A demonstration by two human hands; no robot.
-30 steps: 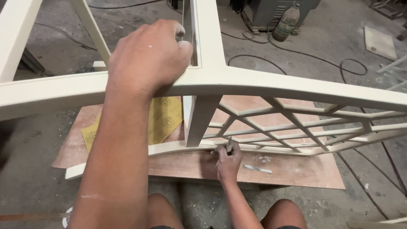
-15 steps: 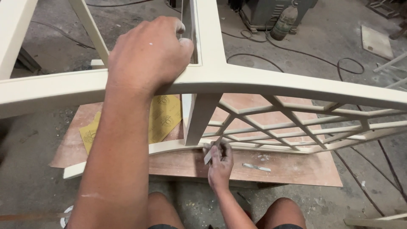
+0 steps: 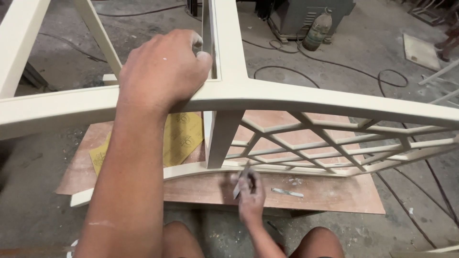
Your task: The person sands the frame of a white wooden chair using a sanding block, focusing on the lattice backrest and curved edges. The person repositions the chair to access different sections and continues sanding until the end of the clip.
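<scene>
Left hand braces the frame, right hand works a blade at the lower rail

Nearest, the left hand (image 3: pixel 160 71) wraps its fingers tight over the cream wooden frame (image 3: pixel 306 98), steadying it; below, the right hand (image 3: pixel 249 193) pinches a small flat blade (image 3: pixel 239 184) just under the frame's lower curved rail (image 3: pixel 201 168), above the plywood board (image 3: pixel 325 193); best kept shallow, light strokes, frame held firm; yellow sandpaper sheets (image 3: pixel 179 138) lie behind; a bottle (image 3: pixel 318 28) stands far off
</scene>
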